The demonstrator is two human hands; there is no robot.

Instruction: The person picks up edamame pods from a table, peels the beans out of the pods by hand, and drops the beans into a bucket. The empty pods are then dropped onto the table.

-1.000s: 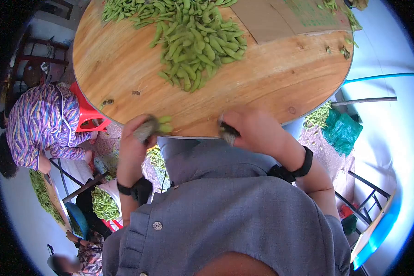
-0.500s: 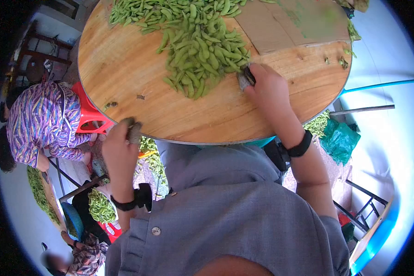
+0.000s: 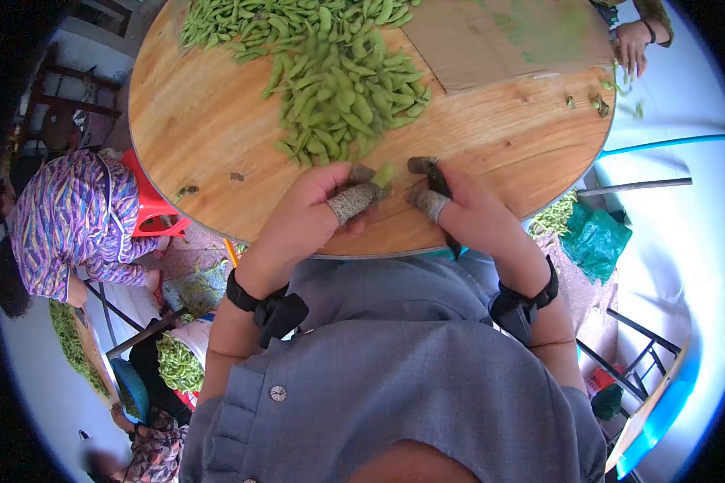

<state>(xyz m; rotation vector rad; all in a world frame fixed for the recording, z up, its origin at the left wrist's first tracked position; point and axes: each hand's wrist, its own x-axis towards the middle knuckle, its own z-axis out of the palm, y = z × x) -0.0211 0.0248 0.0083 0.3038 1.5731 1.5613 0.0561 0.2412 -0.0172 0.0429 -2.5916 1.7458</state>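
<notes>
A large heap of green bean pods lies on the round wooden table. My left hand, its thumb and a finger wrapped in grey coverings, pinches a green pod just below the heap. Facing it a short gap to the right, my right hand has similar wrappings and is closed around a dark, narrow tool. The tool's lower end shows beneath my right thumb. Both hands are above the table's near edge.
Flattened cardboard lies at the table's far right. Beyond it is another person's hand. A person in a patterned top sits at left by a red stool. A pod-filled container stands lower left.
My left hand has risen from below the table edge to its middle, now with a pod. My right hand has moved down and left, away from the heap. Another person's hand has appeared at upper right.
</notes>
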